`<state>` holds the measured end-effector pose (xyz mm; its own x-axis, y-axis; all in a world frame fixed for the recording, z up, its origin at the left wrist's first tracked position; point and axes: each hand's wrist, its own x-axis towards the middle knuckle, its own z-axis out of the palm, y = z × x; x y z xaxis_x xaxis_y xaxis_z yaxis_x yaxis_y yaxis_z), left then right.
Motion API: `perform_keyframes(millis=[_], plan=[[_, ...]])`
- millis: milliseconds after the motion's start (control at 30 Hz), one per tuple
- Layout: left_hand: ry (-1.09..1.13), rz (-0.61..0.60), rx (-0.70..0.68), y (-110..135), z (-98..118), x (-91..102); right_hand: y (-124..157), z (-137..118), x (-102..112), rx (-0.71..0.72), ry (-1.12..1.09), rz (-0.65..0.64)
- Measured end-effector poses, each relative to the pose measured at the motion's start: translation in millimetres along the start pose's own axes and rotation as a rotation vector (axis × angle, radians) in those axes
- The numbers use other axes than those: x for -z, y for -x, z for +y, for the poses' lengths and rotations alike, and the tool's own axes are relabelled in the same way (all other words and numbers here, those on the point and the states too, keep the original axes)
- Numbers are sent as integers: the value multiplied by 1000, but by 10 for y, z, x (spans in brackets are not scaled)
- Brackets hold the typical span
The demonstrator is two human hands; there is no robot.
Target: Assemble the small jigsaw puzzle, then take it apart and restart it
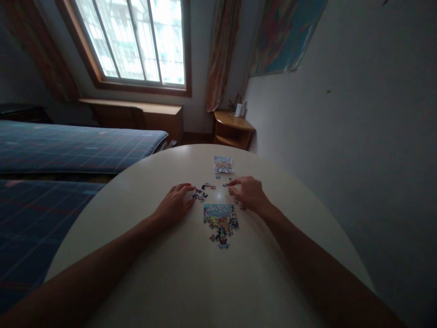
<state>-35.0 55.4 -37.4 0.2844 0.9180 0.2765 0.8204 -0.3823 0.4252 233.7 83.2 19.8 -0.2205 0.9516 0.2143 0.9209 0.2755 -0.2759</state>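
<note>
A partly assembled jigsaw puzzle [221,218] lies on the round white table [191,269], its top strip lettered "BLUEY" and its lower edge ragged. My left hand [175,200] rests to its upper left, fingers stretched and thumb apart, the fingertips at a cluster of dark loose pieces [200,195]. To the upper right, my right hand [248,192] reaches inward with curved fingers and a gap between the fingertips. A small loose puzzle piece [225,185] lies at its index fingertip. More pieces [241,207] lie partly hidden under that hand.
Beyond the hands lies a small printed picture sheet or packet [223,164]. Several scattered pieces [209,186] lie between it and the puzzle. A bed with a plaid mattress [78,146] stands left, a wooden corner shelf [234,123] behind, and a wall [358,136] right.
</note>
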Motion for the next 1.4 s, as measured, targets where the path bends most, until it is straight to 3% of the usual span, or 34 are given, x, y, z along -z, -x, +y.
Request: perform_keyframes(millis=[167, 367, 700, 967, 1133, 1400], plan=[[4, 12, -4, 3, -6, -5, -311, -290, -54, -19, -4, -170], [24, 25, -11, 9, 2, -17, -480, -326, -67, -63, -29, -321], [27, 20, -12, 8, 23, -15, -627, -454, -70, -87, 0, -467], [26, 40, -31, 22, 24, -22, -738, -430, 2, 62, -35, -605], [29, 51, -37, 25, 5, -41, -701, -405, 4, 99, -62, -607], [36, 38, -35, 21, 3, -36, -648, -334, -85, 108, -166, -493]])
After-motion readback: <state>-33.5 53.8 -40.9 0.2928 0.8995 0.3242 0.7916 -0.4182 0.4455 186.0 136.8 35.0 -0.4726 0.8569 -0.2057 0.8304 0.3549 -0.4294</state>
